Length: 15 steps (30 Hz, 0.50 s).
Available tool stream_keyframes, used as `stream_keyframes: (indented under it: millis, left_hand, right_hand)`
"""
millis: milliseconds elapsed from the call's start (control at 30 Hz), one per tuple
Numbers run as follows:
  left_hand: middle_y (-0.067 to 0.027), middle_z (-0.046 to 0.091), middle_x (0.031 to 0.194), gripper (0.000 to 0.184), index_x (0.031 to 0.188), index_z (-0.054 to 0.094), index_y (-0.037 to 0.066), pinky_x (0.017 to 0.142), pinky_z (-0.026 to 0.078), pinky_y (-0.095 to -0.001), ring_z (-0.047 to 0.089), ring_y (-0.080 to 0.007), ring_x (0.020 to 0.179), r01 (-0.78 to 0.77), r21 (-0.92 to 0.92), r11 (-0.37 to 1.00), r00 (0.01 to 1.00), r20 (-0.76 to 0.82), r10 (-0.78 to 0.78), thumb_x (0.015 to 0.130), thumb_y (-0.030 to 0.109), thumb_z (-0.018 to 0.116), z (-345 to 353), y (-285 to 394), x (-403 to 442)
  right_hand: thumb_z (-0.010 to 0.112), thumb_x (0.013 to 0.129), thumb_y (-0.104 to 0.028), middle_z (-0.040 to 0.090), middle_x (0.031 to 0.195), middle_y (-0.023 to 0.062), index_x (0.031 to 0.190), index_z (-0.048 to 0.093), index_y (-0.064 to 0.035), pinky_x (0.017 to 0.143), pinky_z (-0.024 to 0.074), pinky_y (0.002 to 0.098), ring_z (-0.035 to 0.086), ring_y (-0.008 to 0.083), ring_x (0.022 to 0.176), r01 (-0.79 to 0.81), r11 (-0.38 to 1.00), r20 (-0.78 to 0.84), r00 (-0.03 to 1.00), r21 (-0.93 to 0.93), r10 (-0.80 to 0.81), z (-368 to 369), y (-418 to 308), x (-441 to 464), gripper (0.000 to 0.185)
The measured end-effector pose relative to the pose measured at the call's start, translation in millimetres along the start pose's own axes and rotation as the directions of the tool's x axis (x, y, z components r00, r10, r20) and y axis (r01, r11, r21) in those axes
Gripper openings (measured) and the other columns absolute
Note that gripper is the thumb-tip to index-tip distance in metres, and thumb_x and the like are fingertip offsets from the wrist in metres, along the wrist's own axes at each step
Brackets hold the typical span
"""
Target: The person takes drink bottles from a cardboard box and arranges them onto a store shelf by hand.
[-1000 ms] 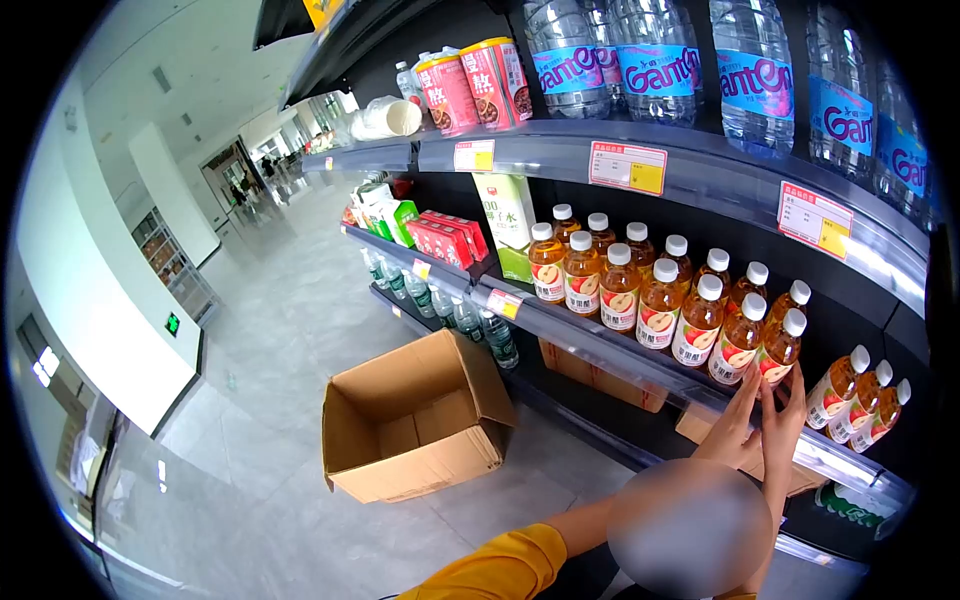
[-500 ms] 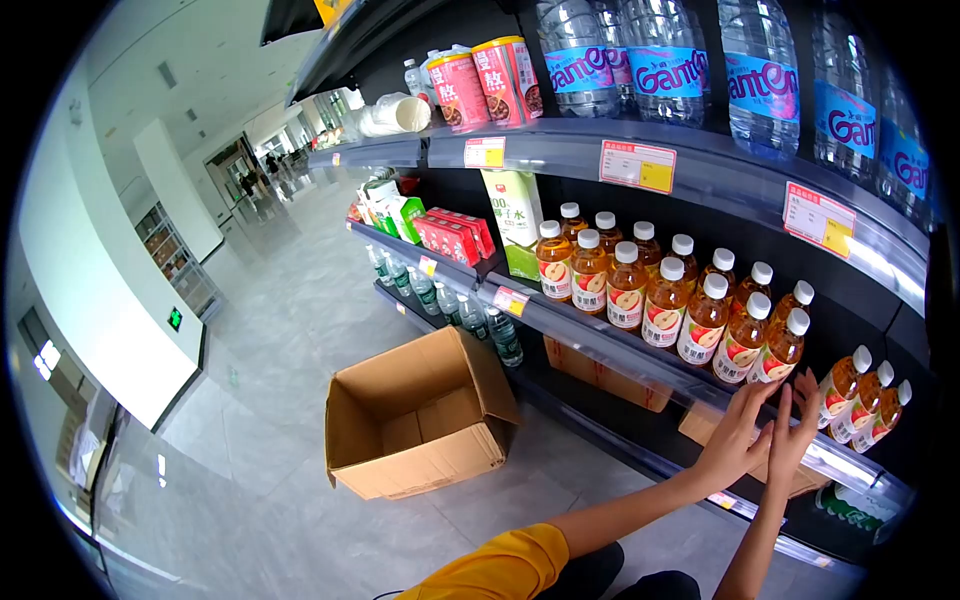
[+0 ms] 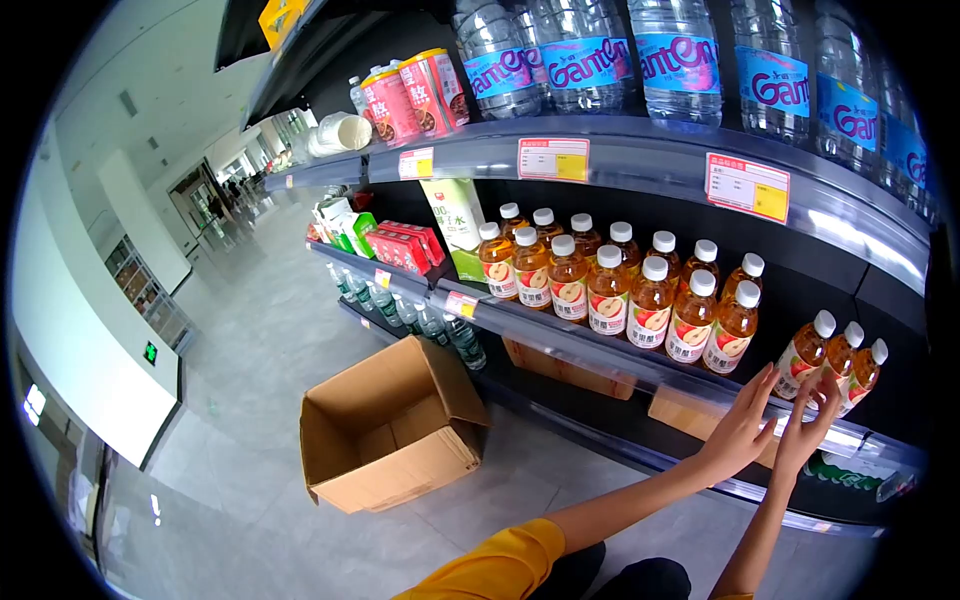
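My left hand point(image 3: 738, 432) is open at the middle shelf's front edge, fingers stretched up between the main rows of apple vinegar bottles and a smaller group on the right. Close beside it, my right hand point(image 3: 808, 425) has its fingers apart in front of that smaller group. Its fingertips overlap the front apple vinegar bottle point(image 3: 800, 358); whether they touch it I cannot tell. The small group leans slightly in the view. To the left, the main rows of apple vinegar bottles point(image 3: 648, 315) stand upright with white caps and apple labels.
An open cardboard box point(image 3: 395, 480) sits on the floor beside the shelf. Large water bottles point(image 3: 675, 75) line the upper shelf above a price tag point(image 3: 748, 187). A green-white carton point(image 3: 455, 225) and red packs point(image 3: 405, 248) stand left of the vinegar. Small water bottles point(image 3: 465, 345) are lower down.
The view has turned right, so the shelf appears shifted left. Both hands have moved right along the shelf edge, from the end of the main rows to the smaller bottle group.
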State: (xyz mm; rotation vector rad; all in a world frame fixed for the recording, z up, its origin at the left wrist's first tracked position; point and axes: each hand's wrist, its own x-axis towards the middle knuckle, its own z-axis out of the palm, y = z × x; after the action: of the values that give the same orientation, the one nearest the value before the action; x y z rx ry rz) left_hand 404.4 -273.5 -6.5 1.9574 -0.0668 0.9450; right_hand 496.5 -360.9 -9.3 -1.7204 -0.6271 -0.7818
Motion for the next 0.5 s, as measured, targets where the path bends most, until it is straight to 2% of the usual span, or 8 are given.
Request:
stream_keyframes:
  millis: [33, 100, 133, 167, 200, 267, 333, 500]
  left_hand:
    - [-0.0211, 0.012, 0.143, 0.063, 0.138, 0.016, 0.003, 0.105, 0.024, -0.0406, 0.022, -0.0375, 0.130, -0.002, 0.001, 1.000, 1.000, 0.022, 0.002, 0.086, 0.012, 0.050, 5, -3, 3]
    - [-0.0229, 0.020, 0.141, 0.063, 0.137, 0.019, 0.000, 0.105, 0.023, -0.0395, 0.024, -0.0370, 0.130, -0.043, 0.061, 0.997, 0.998, -0.046, 0.046, 0.085, 0.015, 0.052, 15, -9, 11]
    - [-0.0237, 0.023, 0.139, 0.064, 0.136, 0.020, -0.001, 0.105, 0.023, -0.0393, 0.025, -0.0368, 0.129, -0.063, 0.089, 0.994, 0.996, -0.052, 0.068, 0.085, 0.017, 0.053, 18, -15, 13]
    - [-0.0239, 0.027, 0.138, 0.064, 0.136, 0.021, -0.002, 0.105, 0.024, -0.0388, 0.027, -0.0361, 0.128, -0.056, 0.030, 0.998, 0.998, 0.016, 0.055, 0.084, 0.017, 0.054, 48, -4, 9]
    - [-0.0241, 0.030, 0.136, 0.064, 0.135, 0.022, -0.003, 0.104, 0.026, -0.0384, 0.029, -0.0354, 0.128, -0.040, 0.086, 0.995, 0.999, 0.015, 0.039, 0.084, 0.018, 0.055, 30, -10, 13]
    - [-0.0234, 0.033, 0.135, 0.064, 0.135, 0.022, -0.002, 0.102, 0.029, -0.0373, 0.032, -0.0330, 0.127, 0.072, -0.071, 0.995, 0.993, 0.099, -0.064, 0.084, 0.015, 0.055, 58, -8, 12]
    - [-0.0218, 0.032, 0.136, 0.064, 0.136, 0.022, -0.001, 0.099, 0.033, -0.0370, 0.035, -0.0305, 0.125, 0.068, -0.036, 0.997, 0.994, 0.090, -0.064, 0.083, 0.011, 0.057, 38, -17, 16]
    - [-0.0191, 0.030, 0.138, 0.064, 0.136, 0.023, 0.001, 0.097, 0.036, -0.0364, 0.038, -0.0295, 0.123, 0.021, 0.106, 0.994, 1.000, 0.015, -0.023, 0.082, 0.007, 0.058, 55, -30, 23]
  right_hand:
    - [0.054, 0.087, -0.008, 0.051, 0.114, 0.0141, 0.119, 0.046, -0.0005, 0.086, 0.0411, 0.0341, 0.051, 0.0232, 0.100, -0.007, 1.000, 0.029, 1.000, 0.017, 0.006, -1, -2, -2, 0.034]
    - [0.056, 0.084, -0.005, 0.051, 0.118, 0.0154, 0.123, 0.045, -0.0006, 0.088, 0.0412, 0.0342, 0.053, 0.0242, 0.101, -0.142, 0.988, 0.067, 0.988, 0.057, 0.138, -4, 15, -9, 0.041]
    - [0.057, 0.083, -0.005, 0.053, 0.118, 0.0135, 0.126, 0.043, -0.0029, 0.083, 0.0446, 0.0340, 0.057, 0.0214, 0.095, -0.115, 0.993, 0.048, 0.992, 0.029, 0.114, -3, 24, -18, 0.045]
    - [0.058, 0.082, -0.003, 0.056, 0.114, 0.0140, 0.127, 0.042, -0.0031, 0.083, 0.0446, 0.0333, 0.058, 0.0200, 0.094, -0.150, 0.985, 0.090, 0.983, -0.082, 0.157, -44, 13, -15, 0.048]
    - [0.059, 0.080, -0.003, 0.059, 0.108, 0.0148, 0.125, 0.044, -0.0026, 0.081, 0.0456, 0.0328, 0.058, 0.0194, 0.093, -0.169, 0.985, 0.113, 0.978, -0.044, 0.173, -27, -4, -16, 0.047]
    - [0.060, 0.079, -0.004, 0.062, 0.100, 0.0158, 0.120, 0.049, -0.0010, 0.077, 0.0476, 0.0334, 0.060, 0.0217, 0.092, -0.123, 0.987, 0.115, 0.984, -0.107, 0.135, -47, 23, -11, 0.042]
    - [0.062, 0.076, -0.004, 0.060, 0.097, 0.0230, 0.113, 0.051, 0.0042, 0.074, 0.0482, 0.0366, 0.061, 0.0335, 0.089, -0.062, 0.998, 0.112, 0.992, -0.030, 0.065, -27, 5, -4, 0.039]
    - [0.061, 0.078, -0.006, 0.062, 0.091, 0.0208, 0.113, 0.050, 0.0036, 0.066, 0.0504, 0.0363, 0.063, 0.0327, 0.082, -0.039, 0.999, 0.096, 0.995, -0.026, 0.041, -23, 21, 0, 0.038]
